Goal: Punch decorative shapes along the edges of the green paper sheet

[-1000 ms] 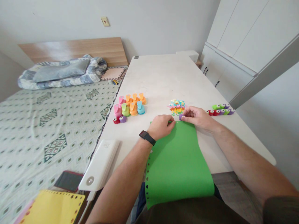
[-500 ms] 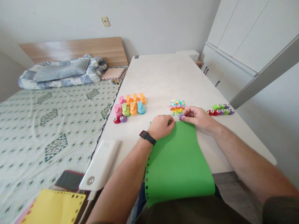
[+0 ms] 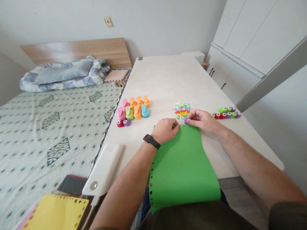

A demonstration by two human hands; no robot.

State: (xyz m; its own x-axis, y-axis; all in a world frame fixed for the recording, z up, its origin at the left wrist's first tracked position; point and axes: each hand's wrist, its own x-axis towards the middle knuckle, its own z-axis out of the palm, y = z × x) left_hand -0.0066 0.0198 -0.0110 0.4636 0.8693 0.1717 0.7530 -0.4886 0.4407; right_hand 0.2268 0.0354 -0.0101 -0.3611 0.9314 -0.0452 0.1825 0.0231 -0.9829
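From the head, we look forward and down at the table (image 3: pixel 163 80). The left hand (image 3: pixel 165 130) and right hand (image 3: pixel 201 121) sit near us.

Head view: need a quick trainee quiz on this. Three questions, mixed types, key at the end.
1. Fill in: The left hand is at the far edge of the green paper; on that same side the person wears a black ___.
2. Which hand holds the purple punch? A) left hand B) right hand C) neither
3. True or false: the yellow paper has holes along its right edge.

Key: 1: watch; 2: B; 3: true.
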